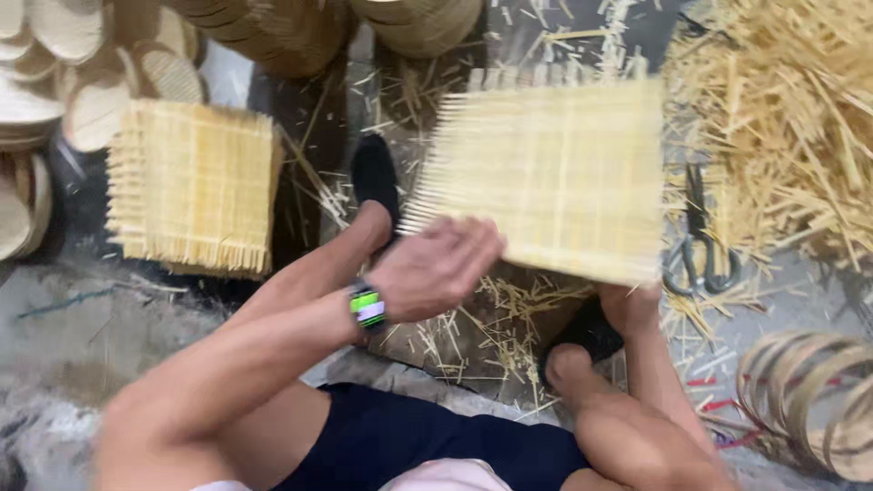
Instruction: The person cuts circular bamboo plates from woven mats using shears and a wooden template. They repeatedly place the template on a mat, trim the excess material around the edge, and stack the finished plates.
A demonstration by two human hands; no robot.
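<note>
Floor strewn with bamboo scraps, scissors; both hands' grip clenched on woven mat.

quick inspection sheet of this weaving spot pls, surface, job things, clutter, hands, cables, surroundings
surface: grey floor, dusty, with a dark board under the feet
job's things: square woven mat held up, blurred by motion; stack of similar mats on the floor to the left
clutter: heap of loose bamboo strips at right, splinters scattered on the board, scissors lying beside the heap
hands: left hand at the mat's lower left edge, fingers partly open, grip unclear; right hand mostly hidden under the mat's lower right corner
cables: nothing seen
surroundings: round woven discs piled top left, bamboo hoops bottom right
</note>
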